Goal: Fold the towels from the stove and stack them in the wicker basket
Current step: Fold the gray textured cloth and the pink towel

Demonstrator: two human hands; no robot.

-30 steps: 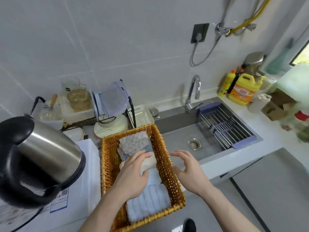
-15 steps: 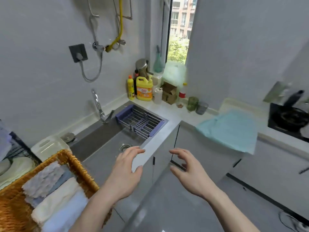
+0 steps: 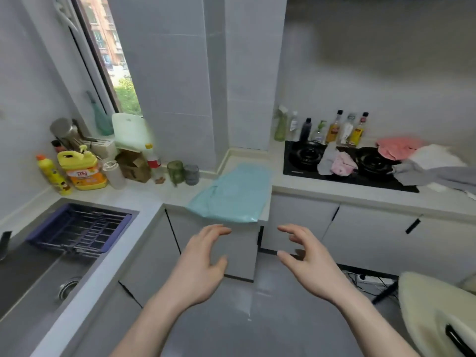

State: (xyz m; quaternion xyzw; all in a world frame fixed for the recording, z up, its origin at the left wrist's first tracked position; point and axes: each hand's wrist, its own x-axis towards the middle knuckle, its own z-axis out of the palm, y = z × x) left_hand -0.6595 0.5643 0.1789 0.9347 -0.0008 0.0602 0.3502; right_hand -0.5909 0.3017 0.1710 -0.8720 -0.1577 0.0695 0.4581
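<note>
Hands empty: left hand (image 3: 198,266) and right hand (image 3: 306,264) both loosely spread in front of us, holding nothing. Towels (image 3: 401,161) left on the stove (image 3: 304,158): pink, white, grey, maybe four or five, blur hides the count. Basket out of view, so we can't judge its stack. Next, we think: fetch one.

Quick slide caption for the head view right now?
Both empty hands, left and right, held open facing towels heaped on the stove.
</note>
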